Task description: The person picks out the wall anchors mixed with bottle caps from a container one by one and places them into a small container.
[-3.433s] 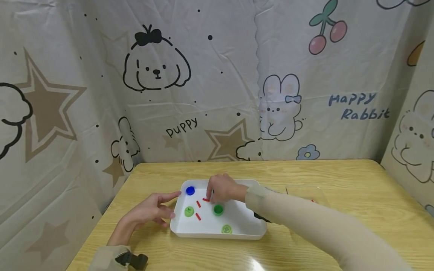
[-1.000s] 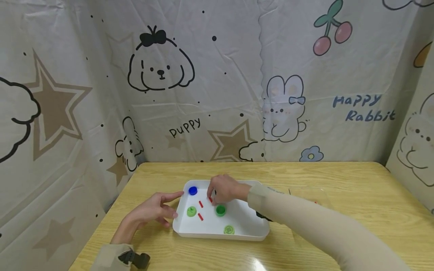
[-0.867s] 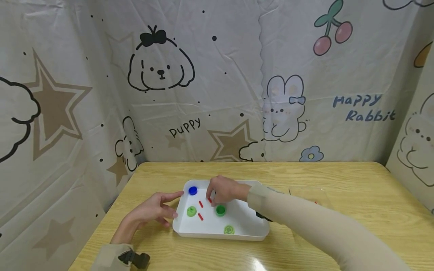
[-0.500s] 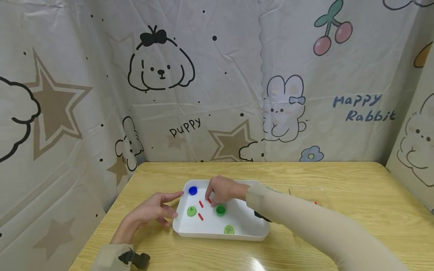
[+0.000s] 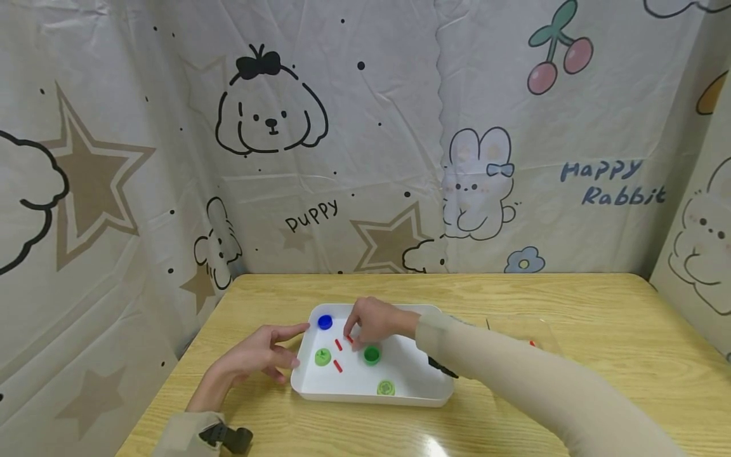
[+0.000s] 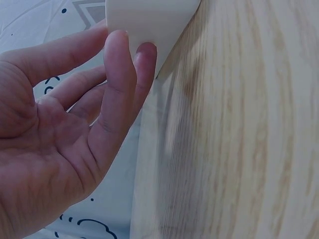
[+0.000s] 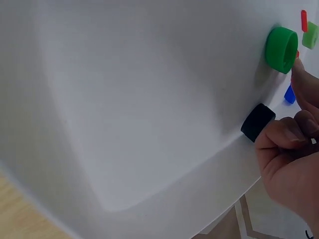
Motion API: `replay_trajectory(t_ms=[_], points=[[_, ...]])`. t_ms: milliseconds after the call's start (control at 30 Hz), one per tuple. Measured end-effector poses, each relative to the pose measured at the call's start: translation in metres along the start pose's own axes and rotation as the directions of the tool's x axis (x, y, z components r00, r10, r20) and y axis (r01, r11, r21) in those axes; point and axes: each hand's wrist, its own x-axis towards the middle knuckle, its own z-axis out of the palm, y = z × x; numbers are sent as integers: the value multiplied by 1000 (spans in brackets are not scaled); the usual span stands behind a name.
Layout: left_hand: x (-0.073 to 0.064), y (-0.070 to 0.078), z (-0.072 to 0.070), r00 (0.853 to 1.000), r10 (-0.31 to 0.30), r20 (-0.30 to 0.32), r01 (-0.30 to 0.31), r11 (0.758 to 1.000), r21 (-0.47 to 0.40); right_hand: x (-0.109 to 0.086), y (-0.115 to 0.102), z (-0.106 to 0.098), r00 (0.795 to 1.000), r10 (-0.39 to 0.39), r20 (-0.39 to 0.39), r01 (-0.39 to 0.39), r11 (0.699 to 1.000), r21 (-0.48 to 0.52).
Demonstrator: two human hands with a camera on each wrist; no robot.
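Note:
My left hand is at the left end of a white tray, its fairly straight fingertips touching the outer wall, as the left wrist view also shows. Over the tray my right hand points down and pinches a short red stick between thumb and fingertips. In the right wrist view only a sliver of that stick shows past the thumb. Two more red sticks lie just left of it. A dark green bottle cap sits right below the right hand, and a black cap stands close by its curled fingers.
A blue cap lies in the tray's back left corner. Light green caps lie at its left and front. Right of the tray, partly behind the right sleeve, is a clear flat container with something red in it. Printed cloth hangs behind the table.
The red stick at my right fingertips has turned from nearly level to slanted, and has lately shifted slightly left with the hand. My left hand stays at the tray wall.

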Motion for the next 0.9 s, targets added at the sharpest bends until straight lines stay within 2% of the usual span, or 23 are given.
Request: replay_trajectory(t_ms=[167, 333, 500, 733, 900], points=[[0, 1, 0, 1000, 3, 2, -3, 1000, 2, -1, 4, -3, 999, -42, -27, 45, 991, 128], [0, 2, 0, 1000, 0, -2, 0, 1000, 12, -5, 3, -5, 1000, 21, -15, -16, 965, 262], [1, 1, 1, 1000, -13, -10, 13, 1000, 15, -9, 3, -6, 998, 59, -1, -56, 940, 337], [2, 1, 1, 1000, -12, -14, 12, 1000, 9, -13, 6, -9, 996, 91, 10, -86, 887, 455], [0, 2, 1, 1000, -12, -13, 13, 1000, 9, -16, 6, -10, 995, 102, 13, -95, 868, 488]])
